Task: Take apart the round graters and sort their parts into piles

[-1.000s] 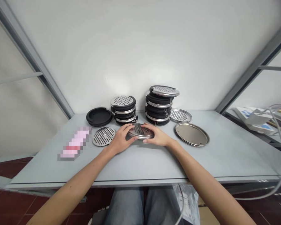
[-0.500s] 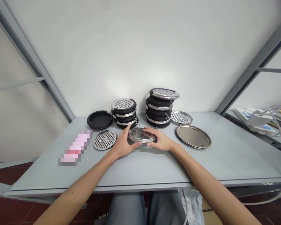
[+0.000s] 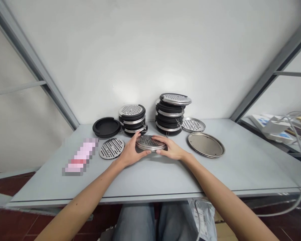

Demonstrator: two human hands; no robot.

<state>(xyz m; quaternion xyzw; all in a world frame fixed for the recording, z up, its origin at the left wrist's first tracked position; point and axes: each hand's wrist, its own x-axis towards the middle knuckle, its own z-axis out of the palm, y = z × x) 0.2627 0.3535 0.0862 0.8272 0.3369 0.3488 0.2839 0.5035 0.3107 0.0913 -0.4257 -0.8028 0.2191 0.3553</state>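
Two grips: left grip [image 3: 131, 153] and right grip [image 3: 174, 150] are closed around opposite sides of one perforated disc [image 3: 150, 142]; thumbs meet its near rim and the other fingers reach over the top and far edge, a spread that probably keeps it level.
Perforated disc: holed face up, on or just above the surface [image 3: 150, 182]; shadow lies below its near rim, so I cannot tell whether it touches.
Slotted plate [image 3: 112, 149]: flat to the left of the perforated disc, apparently within easy reach of the left grip.
Black base [image 3: 106, 127]: behind and left of the perforated disc, hollow side up, which leaves its recess accessible.
Short stack [image 3: 131, 115]: behind the perforated disc, slightly left; black and metal rounds are layered, presumably to save room.
Tall stack [image 3: 170, 115]: behind the perforated disc, slightly right, its top piece overhanging as if laid loosely.
Grater plate [image 3: 194, 125]: farther right behind the perforated disc, partly hidden by the tall stack.
Shallow trays [image 3: 206, 144]: right of the perforated disc, seemingly nested, rims up, probably for stability.
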